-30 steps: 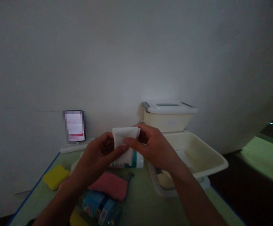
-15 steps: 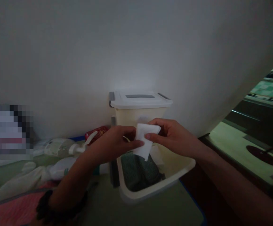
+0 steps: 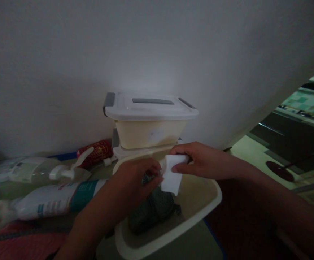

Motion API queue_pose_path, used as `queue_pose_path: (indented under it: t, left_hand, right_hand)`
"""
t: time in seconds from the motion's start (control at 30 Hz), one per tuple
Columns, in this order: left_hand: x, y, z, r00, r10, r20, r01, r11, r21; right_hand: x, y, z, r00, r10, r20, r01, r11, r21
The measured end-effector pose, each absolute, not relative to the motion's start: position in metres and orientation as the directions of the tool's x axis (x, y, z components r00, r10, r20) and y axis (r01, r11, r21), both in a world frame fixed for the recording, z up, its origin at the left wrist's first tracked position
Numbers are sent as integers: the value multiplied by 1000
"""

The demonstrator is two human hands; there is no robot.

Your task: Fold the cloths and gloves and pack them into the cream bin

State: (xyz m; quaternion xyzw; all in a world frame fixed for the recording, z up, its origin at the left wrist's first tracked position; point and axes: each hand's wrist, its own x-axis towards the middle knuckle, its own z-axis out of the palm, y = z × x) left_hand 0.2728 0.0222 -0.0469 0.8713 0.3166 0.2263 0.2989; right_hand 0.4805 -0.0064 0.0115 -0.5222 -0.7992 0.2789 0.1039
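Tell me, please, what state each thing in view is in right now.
white pad: held over the open tub, pinched by the right hand.
left hand: fingers curled beside the pad; grip unclear.
open tub: lidless, holding a dark cloth.
lidded box: lid on.
spray bottle: lying on its side.
white-and-teal bottle: lying on its side.
red packet: lying by the wall.

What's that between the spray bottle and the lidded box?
A red packet lies between the spray bottle and the box; the head view shows it.
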Motion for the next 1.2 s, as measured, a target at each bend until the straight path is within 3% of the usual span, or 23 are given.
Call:
queue_pose_path:
  t: [0.17,0.33,0.43,0.67,1.2]
  left_hand:
    - [277,25,-52,724,657,210,400,-648,648]
    - [279,27,-55,747,657,103,476,-637,606]
    - [280,27,-56,742,664,92,505,-644,574]
    - [281,24,-54,752,652,92,527,-680,510]
    - [279,21,-53,738,674,41,579,-663,475]
  right_hand:
    - [491,-4,19,-432,858,-278,872,319,-371]
    - [483,9,8,-408,684,-605,913,315,-260]
    - [476,17,-8,-377,612,-695,921,330,-208]
    - [472,27,-41,-297,588,-753,941,316,-125]
    - [456,18,-55,-88,760,-643,953,253,169]
